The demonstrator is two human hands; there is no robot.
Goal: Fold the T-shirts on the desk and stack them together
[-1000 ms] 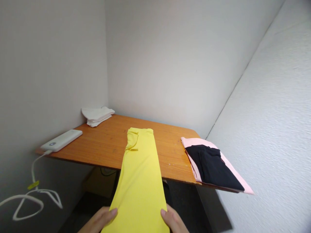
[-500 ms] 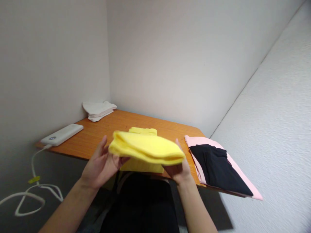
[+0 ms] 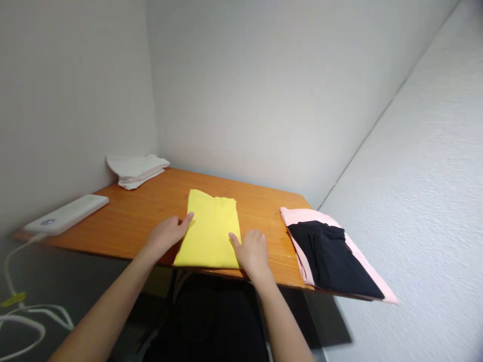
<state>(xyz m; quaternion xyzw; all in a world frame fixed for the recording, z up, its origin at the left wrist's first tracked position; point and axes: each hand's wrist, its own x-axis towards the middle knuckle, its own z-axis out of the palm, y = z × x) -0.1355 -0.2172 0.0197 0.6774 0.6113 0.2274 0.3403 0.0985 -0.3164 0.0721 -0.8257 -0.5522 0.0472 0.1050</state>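
Observation:
A folded yellow cloth (image 3: 211, 231) lies flat on the wooden table (image 3: 151, 211), close to its front edge. My left hand (image 3: 168, 235) is at its left side, with the thumb tip touching the cloth's edge and the fingers slightly bent beside it. On the right side, the thumb of my right hand (image 3: 253, 251) rests on top of the cloth while the fingers lie over the table. Neither hand grips the cloth; thumbs and fingers are apart. Whether other layers lie under the top one is hidden.
A folded black cloth (image 3: 332, 256) lies on a pink cloth (image 3: 294, 216) at the right, overhanging the table edge. Folded white cloths (image 3: 138, 168) sit in the back left corner. A white power bank (image 3: 70, 213) with a cable (image 3: 9, 271) lies at the left edge. Walls enclose the table.
The folded yellow cloth held in both hands has come down onto the yellow cloth on the table. Both hands have let go and rest at its sides. The view has shifted slightly.

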